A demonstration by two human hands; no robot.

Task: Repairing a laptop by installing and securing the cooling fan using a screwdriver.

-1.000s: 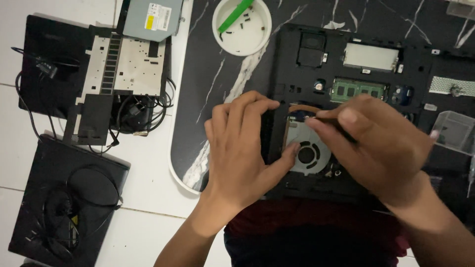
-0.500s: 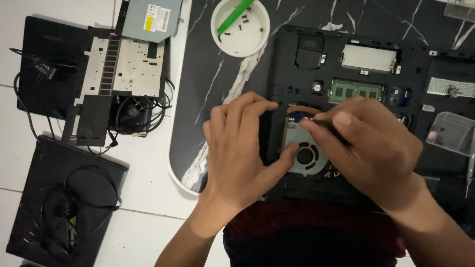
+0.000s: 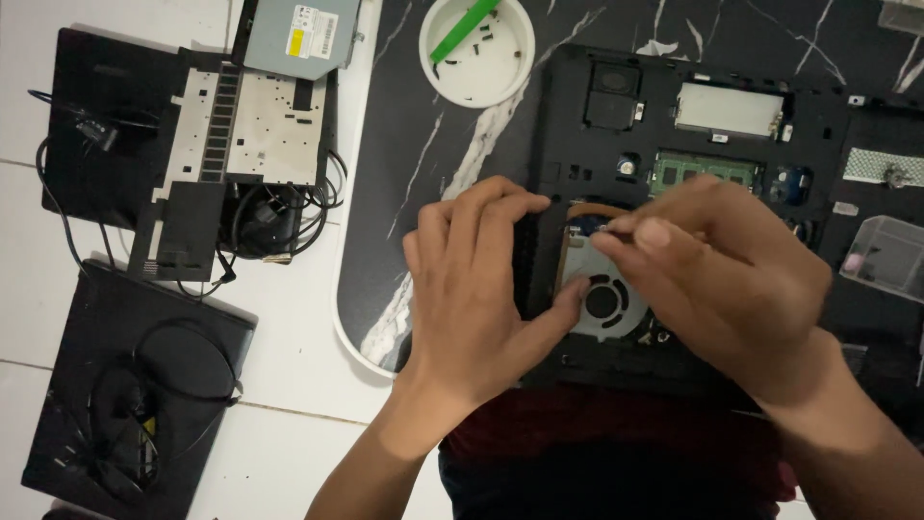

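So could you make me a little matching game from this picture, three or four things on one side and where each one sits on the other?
Things:
1. white bowl
2. cooling fan
3. clear plastic box
4. grey disc drive

Places:
A. right edge of the view, beside the opened laptop
B. between the left hand and the right hand
C. top left, on the white floor
D. top of the dark marbled table, holding a green tool and small screws

Pairs: 1-D, 2-B, 3-A, 4-C
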